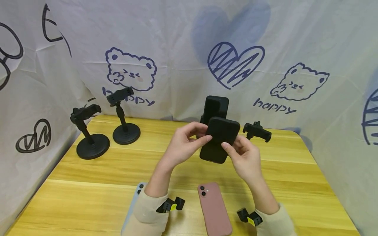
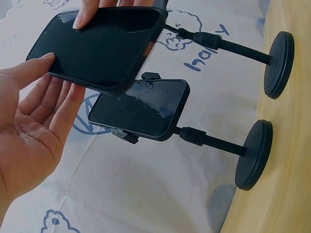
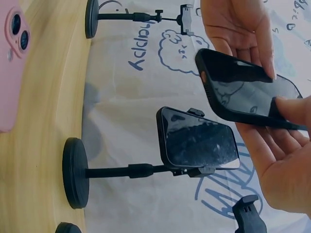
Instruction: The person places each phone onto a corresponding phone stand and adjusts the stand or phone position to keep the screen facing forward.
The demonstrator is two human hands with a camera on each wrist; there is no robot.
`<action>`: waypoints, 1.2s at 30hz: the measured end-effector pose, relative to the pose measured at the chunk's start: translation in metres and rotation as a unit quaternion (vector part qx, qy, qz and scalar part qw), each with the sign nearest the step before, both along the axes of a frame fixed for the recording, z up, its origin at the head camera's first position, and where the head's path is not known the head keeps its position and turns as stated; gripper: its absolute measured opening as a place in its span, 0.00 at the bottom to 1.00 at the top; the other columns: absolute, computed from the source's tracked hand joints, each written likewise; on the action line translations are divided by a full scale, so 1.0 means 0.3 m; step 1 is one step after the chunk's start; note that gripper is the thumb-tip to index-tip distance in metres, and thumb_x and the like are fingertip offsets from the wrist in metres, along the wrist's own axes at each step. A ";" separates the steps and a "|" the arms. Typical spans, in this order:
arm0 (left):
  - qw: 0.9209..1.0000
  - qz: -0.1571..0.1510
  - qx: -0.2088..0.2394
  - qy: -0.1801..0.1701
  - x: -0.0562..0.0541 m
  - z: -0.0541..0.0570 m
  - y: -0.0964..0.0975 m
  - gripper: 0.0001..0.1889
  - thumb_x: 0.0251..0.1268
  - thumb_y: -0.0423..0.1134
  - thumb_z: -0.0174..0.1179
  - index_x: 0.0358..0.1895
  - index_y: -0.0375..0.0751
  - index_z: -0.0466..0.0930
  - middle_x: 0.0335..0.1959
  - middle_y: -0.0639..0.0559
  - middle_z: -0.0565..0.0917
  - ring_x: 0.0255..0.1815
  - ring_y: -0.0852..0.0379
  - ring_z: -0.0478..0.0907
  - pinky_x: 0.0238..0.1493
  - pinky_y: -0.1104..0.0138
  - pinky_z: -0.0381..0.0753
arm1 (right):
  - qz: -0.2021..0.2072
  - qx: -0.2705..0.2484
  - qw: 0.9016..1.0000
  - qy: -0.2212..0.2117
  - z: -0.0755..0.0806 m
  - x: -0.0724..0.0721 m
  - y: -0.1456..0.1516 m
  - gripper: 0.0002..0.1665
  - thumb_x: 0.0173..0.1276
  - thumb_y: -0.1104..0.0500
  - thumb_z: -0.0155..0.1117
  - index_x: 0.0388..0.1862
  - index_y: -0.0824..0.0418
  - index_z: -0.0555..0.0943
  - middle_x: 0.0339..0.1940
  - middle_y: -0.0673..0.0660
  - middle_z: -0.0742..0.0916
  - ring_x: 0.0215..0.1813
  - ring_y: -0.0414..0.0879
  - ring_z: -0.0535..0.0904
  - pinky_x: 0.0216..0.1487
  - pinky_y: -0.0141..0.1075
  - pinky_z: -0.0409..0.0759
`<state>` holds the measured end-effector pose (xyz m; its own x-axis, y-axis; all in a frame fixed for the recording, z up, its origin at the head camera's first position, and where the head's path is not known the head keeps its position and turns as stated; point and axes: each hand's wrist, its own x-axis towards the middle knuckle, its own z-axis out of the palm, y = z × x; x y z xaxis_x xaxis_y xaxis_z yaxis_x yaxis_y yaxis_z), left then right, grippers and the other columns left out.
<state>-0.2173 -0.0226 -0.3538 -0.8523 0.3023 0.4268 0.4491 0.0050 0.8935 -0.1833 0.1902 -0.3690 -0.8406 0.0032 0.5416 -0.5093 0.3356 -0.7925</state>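
Observation:
Both hands hold a black phone [image 1: 225,132] upright above the table. My left hand [image 1: 186,144] grips its left edge, thumb on the screen side and fingers behind. My right hand [image 1: 246,157] pinches the right edge in the same way. In the left wrist view the dark glossy screen of the held phone [image 2: 99,48] shows between both thumbs. Just behind it, a second black phone [image 3: 199,141] sits clamped in a black desk stand [image 3: 76,172]. The held phone is apart from this one and partly covers it in the head view.
Two black phone stands [image 1: 93,146] [image 1: 126,133] with bare clamps stand at the back left. Another clamp [image 1: 257,131] shows behind my right hand. A pink phone [image 1: 215,209] lies camera side up at the front; a light blue phone [image 1: 134,200] lies partly under my left sleeve.

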 end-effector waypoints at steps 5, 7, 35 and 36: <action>0.999 -0.010 -0.040 -0.002 -0.004 -0.007 0.007 0.09 0.70 0.33 0.69 0.50 0.39 0.86 0.44 0.50 0.87 0.43 0.55 0.84 0.43 0.64 0.86 | 0.002 -0.102 0.995 -0.015 0.009 0.002 -0.006 0.12 0.70 0.74 0.68 0.51 0.75 0.84 0.36 0.49 0.92 0.33 0.36 0.87 0.34 0.27 0.85; 0.998 -0.015 -0.064 -0.003 -0.006 -0.010 0.008 0.09 0.70 0.34 0.69 0.50 0.41 0.86 0.42 0.52 0.87 0.42 0.56 0.84 0.41 0.64 0.86 | -0.001 -0.135 0.991 -0.018 0.013 0.001 -0.008 0.12 0.70 0.74 0.67 0.51 0.77 0.83 0.38 0.48 0.92 0.35 0.38 0.90 0.36 0.31 0.88; 0.998 0.011 -0.055 0.032 0.008 -0.009 0.044 0.11 0.71 0.32 0.67 0.54 0.38 0.85 0.43 0.47 0.86 0.41 0.54 0.81 0.39 0.67 0.83 | 0.016 -0.165 0.985 -0.044 0.034 0.006 0.009 0.10 0.71 0.72 0.68 0.49 0.74 0.81 0.39 0.53 0.91 0.35 0.41 0.88 0.38 0.32 0.88; 0.998 0.013 -0.053 0.034 0.008 -0.011 0.050 0.12 0.71 0.33 0.67 0.55 0.38 0.85 0.43 0.47 0.86 0.41 0.55 0.81 0.39 0.67 0.83 | 0.014 -0.169 0.985 -0.035 0.034 0.006 0.010 0.10 0.71 0.71 0.69 0.49 0.74 0.82 0.38 0.54 0.90 0.34 0.41 0.88 0.38 0.32 0.88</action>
